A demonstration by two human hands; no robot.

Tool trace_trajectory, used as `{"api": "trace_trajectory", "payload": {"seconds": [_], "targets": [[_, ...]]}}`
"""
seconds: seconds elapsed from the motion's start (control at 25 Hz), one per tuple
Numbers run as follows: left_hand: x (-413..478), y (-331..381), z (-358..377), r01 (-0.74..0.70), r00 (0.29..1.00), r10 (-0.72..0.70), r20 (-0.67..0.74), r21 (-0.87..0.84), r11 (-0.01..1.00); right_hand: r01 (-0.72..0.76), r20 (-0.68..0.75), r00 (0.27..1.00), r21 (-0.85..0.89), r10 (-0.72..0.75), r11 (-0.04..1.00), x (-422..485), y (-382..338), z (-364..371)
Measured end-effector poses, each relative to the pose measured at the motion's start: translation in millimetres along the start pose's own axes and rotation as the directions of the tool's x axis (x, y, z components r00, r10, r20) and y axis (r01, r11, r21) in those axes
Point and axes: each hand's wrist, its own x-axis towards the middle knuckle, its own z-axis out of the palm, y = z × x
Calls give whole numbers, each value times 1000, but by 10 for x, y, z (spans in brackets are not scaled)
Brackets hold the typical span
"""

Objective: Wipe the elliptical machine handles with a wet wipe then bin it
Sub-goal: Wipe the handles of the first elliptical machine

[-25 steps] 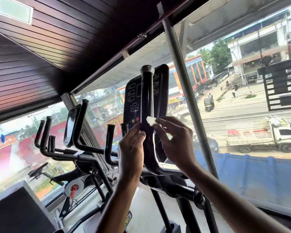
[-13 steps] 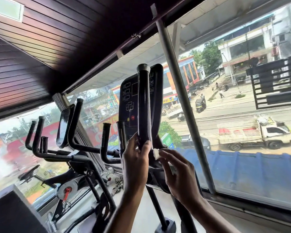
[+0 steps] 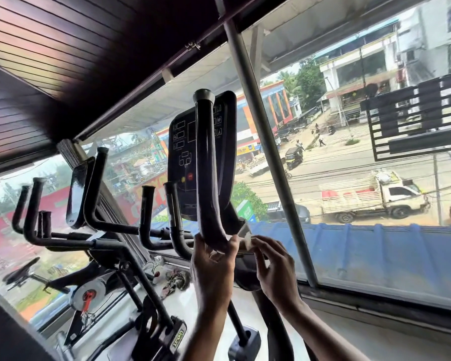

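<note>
Near side of tall handle point(image 3: 206, 165): open air from bend to cap.
Behind it: console point(image 3: 180, 152), close, narrow gap.
Left: short grip point(image 3: 172, 209) just beside; neighbouring machine's bars point(image 3: 94, 194) farther off.
Right: slanted window post point(image 3: 266, 157), then glass point(image 3: 349, 243).
Bend: left hand point(image 3: 214, 264) grips it; right hand point(image 3: 276, 269) pinches wet wipe point(image 3: 247, 241) alongside.

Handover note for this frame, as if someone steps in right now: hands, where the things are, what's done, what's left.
Left hand grips the lower bend of the tall handle.
Right hand pinches the wet wipe at that bend, just right of the left hand.
Done: in the last second the wipe went down this handle from mid-height to the bend.
Left: the short handle and any others, then bin the wipe; no bin is in view.
</note>
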Motion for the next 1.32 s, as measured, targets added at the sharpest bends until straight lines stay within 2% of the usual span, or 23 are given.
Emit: {"api": "trace_trajectory", "payload": {"seconds": [0.16, 0.28, 0.44, 0.56, 0.76, 0.88, 0.96, 1.08, 1.2, 1.24, 1.32], "targets": [[-36, -128, 51, 1, 1000, -1, -11, 16, 1000, -61, 40, 997, -84, 64, 995, 20, 447, 141], [-63, -174, 62, -1, 1000, 1, -29, 10, 1000, -131, 123, 981, -150, 150, 980, 65, 731, 170], [-91, -136, 72, -11, 1000, 11, -24, -21, 1000, -161, 214, 955, -205, 205, 965, 215, 733, 207], [-95, -135, 30, -12, 1000, 13, 5, -35, 999, -140, 191, 968, -128, 163, 982, 237, 372, 160], [-146, -137, -54, -63, 997, 65, 33, -65, 996, -25, 81, 997, 142, 13, 990, 302, -493, -42], [-131, -123, -143, -82, 995, 88, 43, -121, 989, 44, -16, 999, 201, -42, 979, 168, -770, -69], [-98, -157, -187, -67, 995, 77, 68, -145, 987, 76, -81, 994, 103, -68, 992, 37, -695, -29], [-39, -248, -223, -38, 988, 64, 139, -186, 982, -8, -107, 994, 17, 10, 1000, 7, -546, 24], [30, -361, -287, -31, 979, 80, 187, -251, 967, -1, -127, 992, -55, -5, 998, -78, -540, 91], [55, -402, -313, -18, 974, 77, 211, -264, 964, -51, -121, 992, -121, 36, 991, -102, -509, 113], [118, -515, -375, 10, 961, 70, 268, -285, 959, -249, -111, 967, -222, 230, 943, -174, -384, 151]]}}
